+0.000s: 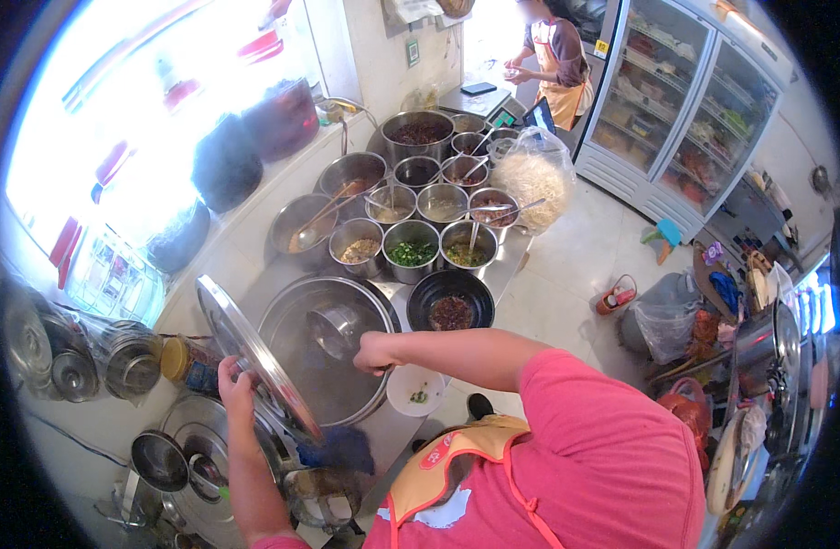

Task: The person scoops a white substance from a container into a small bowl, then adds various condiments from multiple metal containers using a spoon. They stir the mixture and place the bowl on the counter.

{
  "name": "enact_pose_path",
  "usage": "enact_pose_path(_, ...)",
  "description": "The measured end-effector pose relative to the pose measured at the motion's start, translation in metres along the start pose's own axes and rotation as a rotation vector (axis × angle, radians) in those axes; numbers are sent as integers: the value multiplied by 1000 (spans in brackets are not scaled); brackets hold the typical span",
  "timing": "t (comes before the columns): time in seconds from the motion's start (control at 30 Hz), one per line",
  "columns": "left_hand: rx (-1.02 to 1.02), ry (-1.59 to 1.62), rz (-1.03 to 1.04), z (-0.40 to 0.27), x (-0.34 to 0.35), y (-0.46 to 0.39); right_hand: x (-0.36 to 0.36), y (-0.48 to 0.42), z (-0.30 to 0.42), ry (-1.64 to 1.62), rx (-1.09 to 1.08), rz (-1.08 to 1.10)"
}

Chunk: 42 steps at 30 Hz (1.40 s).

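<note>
My left hand (pixel 238 384) grips a large round metal lid (pixel 255 350), tilted on edge at the left of a big steel pot (pixel 283 322). Over that pot's right side is my right hand (pixel 377 353), closed around a handle that the fingers mostly hide. A metal ladle (pixel 332 329) lies beyond it, its bowl over the cloudy liquid. Just below the right hand, a white bowl (pixel 415 391) stands at the counter edge with bits of chopped green in it. Beside the pot sits a black bowl (pixel 451 302) of dark red sauce.
Several steel pots of toppings, including chopped greens (pixel 410 254), stand behind the big pot. A plastic bag of noodles (pixel 533 178) sits at the right edge. Another person (pixel 557 62) stands near a glass-door fridge (pixel 674 103). Lidded pans (pixel 207 439) are at lower left.
</note>
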<state>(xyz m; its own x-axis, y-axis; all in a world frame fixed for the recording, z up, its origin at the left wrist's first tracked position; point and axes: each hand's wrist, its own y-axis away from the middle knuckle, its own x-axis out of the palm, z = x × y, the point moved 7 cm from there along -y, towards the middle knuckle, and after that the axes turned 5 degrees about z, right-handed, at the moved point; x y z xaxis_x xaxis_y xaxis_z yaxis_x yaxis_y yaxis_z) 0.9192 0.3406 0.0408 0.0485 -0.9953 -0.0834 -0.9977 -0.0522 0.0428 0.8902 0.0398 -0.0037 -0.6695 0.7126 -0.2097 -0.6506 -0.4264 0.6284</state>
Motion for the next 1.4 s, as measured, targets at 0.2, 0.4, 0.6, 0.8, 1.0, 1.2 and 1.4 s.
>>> enact_pose_path(0.2,71,20,22,12,-14,-9,-20,52,23,-496,-164,63)
enact_pose_path(0.4,52,22,0,12,-9,-9,-32,111,24,-645,-230,80)
enact_pose_path(0.6,30,-131,-40,-5,-2,-2,-36,158,5,-684,-217,103)
enact_pose_path(0.8,-16,-175,-12,-11,10,-1,-35,204,-34,-642,-154,57)
enact_pose_path(1.0,37,-54,30,4,15,-16,-26,236,-58,-568,-111,72)
enact_pose_path(1.2,-9,-148,56,5,27,-28,-20,256,-90,-431,-122,30)
enact_pose_path(1.4,-25,-122,45,12,24,-30,-18,267,-99,-331,-150,55)
